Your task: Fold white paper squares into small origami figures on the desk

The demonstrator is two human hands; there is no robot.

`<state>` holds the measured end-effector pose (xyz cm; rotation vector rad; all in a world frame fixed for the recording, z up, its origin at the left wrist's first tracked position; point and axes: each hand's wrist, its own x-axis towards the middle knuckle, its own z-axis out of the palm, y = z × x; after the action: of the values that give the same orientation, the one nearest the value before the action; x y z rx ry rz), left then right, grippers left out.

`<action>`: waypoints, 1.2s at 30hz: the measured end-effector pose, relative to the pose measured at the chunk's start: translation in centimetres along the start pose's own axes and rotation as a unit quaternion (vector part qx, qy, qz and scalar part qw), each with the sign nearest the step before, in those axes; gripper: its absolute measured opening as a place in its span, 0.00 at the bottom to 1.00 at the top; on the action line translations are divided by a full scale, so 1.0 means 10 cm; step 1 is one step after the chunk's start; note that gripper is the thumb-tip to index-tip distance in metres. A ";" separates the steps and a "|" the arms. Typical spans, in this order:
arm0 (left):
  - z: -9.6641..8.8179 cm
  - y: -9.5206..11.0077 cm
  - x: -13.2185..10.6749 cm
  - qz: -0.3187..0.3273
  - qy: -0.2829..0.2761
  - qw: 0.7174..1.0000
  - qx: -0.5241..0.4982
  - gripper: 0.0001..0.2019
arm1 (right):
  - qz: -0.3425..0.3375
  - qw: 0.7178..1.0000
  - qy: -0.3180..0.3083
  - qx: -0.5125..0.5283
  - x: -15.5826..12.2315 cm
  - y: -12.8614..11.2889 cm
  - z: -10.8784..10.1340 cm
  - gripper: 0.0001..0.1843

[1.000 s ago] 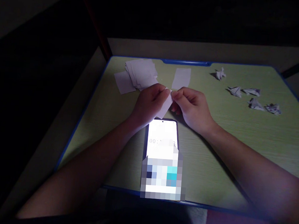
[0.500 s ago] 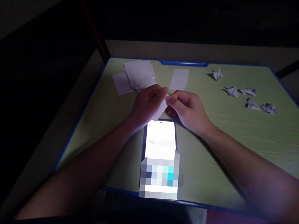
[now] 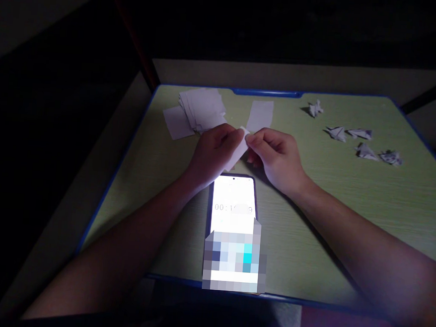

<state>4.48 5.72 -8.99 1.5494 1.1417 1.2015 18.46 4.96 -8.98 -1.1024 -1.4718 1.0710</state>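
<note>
A small folded piece of white paper (image 3: 236, 157) is held between both hands above the middle of the table. My left hand (image 3: 216, 148) is closed on its left side, thumb lying along the paper. My right hand (image 3: 278, 155) pinches the upper right edge between thumb and fingers. Part of the paper is hidden behind the left fingers. Just below the hands lies a lit phone (image 3: 234, 197) showing a timer, its lower part pixelated. Beyond the hands rests a single white sheet (image 3: 261, 114).
A pile of white paper sheets (image 3: 203, 107) lies at the back left. Several folded paper figures stand at the back right, among them one paper figure (image 3: 314, 109) set apart. The green table (image 3: 348, 217) has a blue raised rim.
The paper has shifted slightly up and shows more of its face between the thumbs. My right hand has moved a little to the right. The left hand has barely moved.
</note>
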 end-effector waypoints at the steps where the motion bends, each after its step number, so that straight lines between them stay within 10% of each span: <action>1: 0.00 0.00 -0.01 -0.010 -0.013 1.000 -0.009 0.13 | -0.004 1.000 0.010 0.003 0.01 0.00 0.00 0.21; 21: -0.06 -0.08 -0.01 -0.008 -0.064 0.997 -0.044 0.09 | 0.033 0.994 0.041 0.092 0.05 0.04 0.00 0.14; 36: -0.05 -0.02 0.01 -0.061 0.020 0.994 -0.087 0.04 | 0.091 0.959 0.034 0.266 0.12 0.01 -0.08 0.18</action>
<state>4.01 5.92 -9.05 1.3115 1.1098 1.2203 19.09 6.20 -8.80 -0.8808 -0.9525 1.4377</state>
